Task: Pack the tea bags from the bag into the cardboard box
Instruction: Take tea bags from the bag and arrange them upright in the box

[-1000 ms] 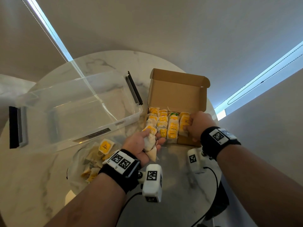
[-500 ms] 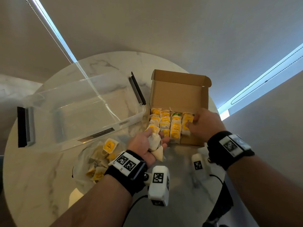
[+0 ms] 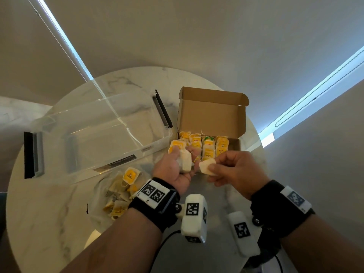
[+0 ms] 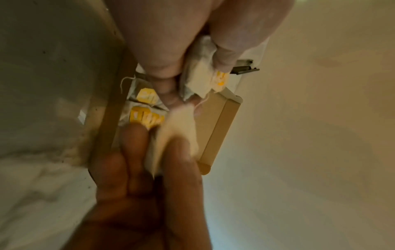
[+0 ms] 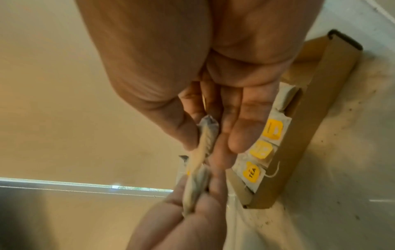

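Note:
The open cardboard box (image 3: 211,115) stands on the round marble table, its base filled with rows of yellow-tagged tea bags (image 3: 207,147). Just in front of it, my left hand (image 3: 183,160) grips a small bunch of tea bags (image 3: 185,163), seen close in the left wrist view (image 4: 199,79). My right hand (image 3: 211,169) pinches one pale tea bag (image 3: 205,168) between thumb and fingers, right beside the left hand's bunch (image 5: 196,191). The right wrist view shows this pinched bag (image 5: 206,137) edge-on. A clear plastic bag (image 3: 102,198) with more tea bags (image 3: 130,174) lies left of my left wrist.
A large clear plastic bin (image 3: 94,133) with black handles lies on the table's left half, touching the box's left side. The table edge (image 3: 256,146) runs close behind and right of the box. Wrist cameras hang under both forearms.
My right hand has drawn back from the box to the left hand and now pinches a tea bag there. The left hand has lifted slightly toward the box with its bunch.

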Demonstrator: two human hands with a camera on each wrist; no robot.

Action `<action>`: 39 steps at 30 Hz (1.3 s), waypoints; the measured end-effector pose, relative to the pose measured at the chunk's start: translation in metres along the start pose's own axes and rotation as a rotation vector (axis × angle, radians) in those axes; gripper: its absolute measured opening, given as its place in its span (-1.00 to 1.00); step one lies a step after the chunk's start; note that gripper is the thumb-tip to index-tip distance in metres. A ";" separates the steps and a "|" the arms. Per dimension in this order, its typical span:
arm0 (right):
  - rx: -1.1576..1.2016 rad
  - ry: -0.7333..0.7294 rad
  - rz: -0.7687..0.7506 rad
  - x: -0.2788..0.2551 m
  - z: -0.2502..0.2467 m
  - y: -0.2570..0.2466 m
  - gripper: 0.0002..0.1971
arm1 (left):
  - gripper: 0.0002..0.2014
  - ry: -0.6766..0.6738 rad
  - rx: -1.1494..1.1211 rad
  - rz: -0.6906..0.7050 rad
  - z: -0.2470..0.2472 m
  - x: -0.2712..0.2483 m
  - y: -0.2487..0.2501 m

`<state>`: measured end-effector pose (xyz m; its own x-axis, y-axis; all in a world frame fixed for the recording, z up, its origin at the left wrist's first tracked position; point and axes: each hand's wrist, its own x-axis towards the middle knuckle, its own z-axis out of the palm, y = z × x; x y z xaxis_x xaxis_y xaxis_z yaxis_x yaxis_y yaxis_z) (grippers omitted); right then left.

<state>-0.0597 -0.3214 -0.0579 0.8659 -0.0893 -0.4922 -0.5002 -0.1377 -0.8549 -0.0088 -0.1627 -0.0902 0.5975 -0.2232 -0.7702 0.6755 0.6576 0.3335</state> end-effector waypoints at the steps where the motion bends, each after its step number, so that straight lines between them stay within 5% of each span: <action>1: 0.011 0.042 -0.009 0.000 -0.004 -0.002 -0.89 | -0.58 0.028 0.036 0.005 -0.003 0.001 -0.001; 6: -0.437 0.276 -0.296 0.006 -0.002 -0.008 -0.82 | -0.71 0.022 0.215 -0.019 -0.004 -0.009 -0.016; 10: -0.744 0.035 -0.514 0.002 0.004 -0.008 -0.82 | -0.63 -0.146 0.178 -0.108 0.000 -0.018 -0.020; 17: -0.522 -0.077 -0.502 -0.012 -0.012 0.004 -0.74 | -0.43 -0.364 0.239 0.019 -0.004 -0.019 -0.014; 19: -0.293 -0.036 -0.436 -0.014 -0.013 0.007 -0.80 | -0.44 -0.327 0.268 0.029 -0.005 -0.018 -0.013; 22: 0.081 0.035 -0.196 -0.016 -0.012 0.010 -0.61 | -0.51 -0.259 0.307 0.052 -0.005 -0.017 -0.011; 25: 0.195 -0.004 -0.022 -0.017 -0.007 0.008 -0.49 | -0.56 -0.261 0.353 0.082 -0.002 -0.023 -0.013; 32: 0.317 -0.015 0.022 -0.017 -0.015 0.005 -0.82 | -0.79 -0.139 0.307 0.090 -0.002 -0.021 0.000; 39: 0.364 0.028 -0.005 -0.018 -0.042 -0.005 -0.77 | -0.77 0.027 0.245 0.085 -0.024 -0.014 0.024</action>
<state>-0.0728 -0.3604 -0.0380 0.8650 -0.1173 -0.4878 -0.4560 0.2216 -0.8619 -0.0108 -0.1266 -0.0841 0.6473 -0.1528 -0.7468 0.7097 0.4784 0.5172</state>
